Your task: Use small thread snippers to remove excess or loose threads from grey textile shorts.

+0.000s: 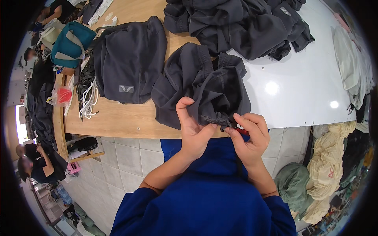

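A dark grey garment (179, 84) with gathered elastic edges lies bunched at the table's front edge, its near part lifted and folded back to show a stitched seam. My left hand (193, 135) grips that seam edge from the left, thumb pressed on the cloth and index finger raised. From the right, my right hand (252, 135) pinches the same edge between thumb and fingers. A small red-handled tool (243, 132) is tucked in the right hand, mostly hidden by the fingers; its kind cannot be made out.
A folded dark grey garment (130, 59) with a small logo patch lies left, beside white cords (89, 100) and a teal bag (71, 44). More dark garments (240, 25) are heaped at the back. Cream cloth (328, 157) and a green bundle (293, 183) sit right; other people are far left.
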A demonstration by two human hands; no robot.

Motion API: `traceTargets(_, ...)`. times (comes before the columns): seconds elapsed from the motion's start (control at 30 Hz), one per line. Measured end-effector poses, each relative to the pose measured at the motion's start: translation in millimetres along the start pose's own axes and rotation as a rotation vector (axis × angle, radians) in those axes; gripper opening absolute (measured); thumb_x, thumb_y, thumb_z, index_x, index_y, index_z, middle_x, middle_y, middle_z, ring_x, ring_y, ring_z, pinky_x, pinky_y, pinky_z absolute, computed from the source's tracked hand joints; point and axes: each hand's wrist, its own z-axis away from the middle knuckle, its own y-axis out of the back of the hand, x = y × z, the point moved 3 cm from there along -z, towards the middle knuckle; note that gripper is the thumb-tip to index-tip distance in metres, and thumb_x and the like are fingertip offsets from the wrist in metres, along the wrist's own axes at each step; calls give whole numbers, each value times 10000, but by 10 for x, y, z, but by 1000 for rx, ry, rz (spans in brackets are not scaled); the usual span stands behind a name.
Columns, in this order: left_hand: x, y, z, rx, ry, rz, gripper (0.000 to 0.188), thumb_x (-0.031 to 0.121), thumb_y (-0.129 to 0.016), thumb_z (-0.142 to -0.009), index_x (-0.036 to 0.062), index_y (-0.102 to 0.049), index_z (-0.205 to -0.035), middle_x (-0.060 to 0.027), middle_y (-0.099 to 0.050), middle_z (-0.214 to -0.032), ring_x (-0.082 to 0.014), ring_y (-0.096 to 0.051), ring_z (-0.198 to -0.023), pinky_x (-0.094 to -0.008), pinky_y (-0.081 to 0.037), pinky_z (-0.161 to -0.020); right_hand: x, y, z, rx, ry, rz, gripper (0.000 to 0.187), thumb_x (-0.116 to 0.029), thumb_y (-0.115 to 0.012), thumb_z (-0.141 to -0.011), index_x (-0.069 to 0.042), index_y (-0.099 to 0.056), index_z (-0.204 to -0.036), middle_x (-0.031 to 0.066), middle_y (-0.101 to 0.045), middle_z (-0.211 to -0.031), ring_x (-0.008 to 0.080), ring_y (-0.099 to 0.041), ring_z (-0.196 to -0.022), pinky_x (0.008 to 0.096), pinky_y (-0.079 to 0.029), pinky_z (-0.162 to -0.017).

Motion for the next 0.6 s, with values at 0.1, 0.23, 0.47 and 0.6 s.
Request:
traceTargets(0.1, 32, -42, 14, 12, -1, 8, 647, -181, -491, -754, 165, -195, -1213, -103, -445, -1097, -138, -543, -903, -239, -455, -732, -10, -4, 1, -9, 20, 6, 374, 47, -787, -605, 8, -678, -961, 96, -581, -877, 165, -588, -714, 220, -501, -591)
traceTargets(0.23, 1, 8, 59, -45, -100, -36, 641, -178, -481, -744, 165, -184, -1197, -117, -423, -1127, -148, -545, -922, -248, -463, -754, -27, -20, 26, -31, -2, -14, 368, 49, -781, -615, 9, -680, -967, 99, -583, -881, 167, -591, -718, 218, -505, -594)
traceTargets(0.47, -40, -1, 88, -22, -181, -93, 651, -182, -475, -739, 160, -174, -1204, -128, -389, -1173, -154, -530, -984, -247, -451, -810, -21, -28, 36, -6, 23, -12, 347, 57, -770, -635, 0, -686, -967, 92, -582, -870, 155, -593, -695, 216, -499, -587)
traceTargets(0.6, -24, -6, 78, -94, -187, -54, 667, -183, -487, -739, 159, -173, -1218, -122, -396, -1168, -150, -525, -993, -249, -443, -827, 2, -28, 64, -1, 43, -16, 323, 78, -748, -648, 4, -686, -956, 87, -573, -861, 148, -568, -713, 205, -458, -586)
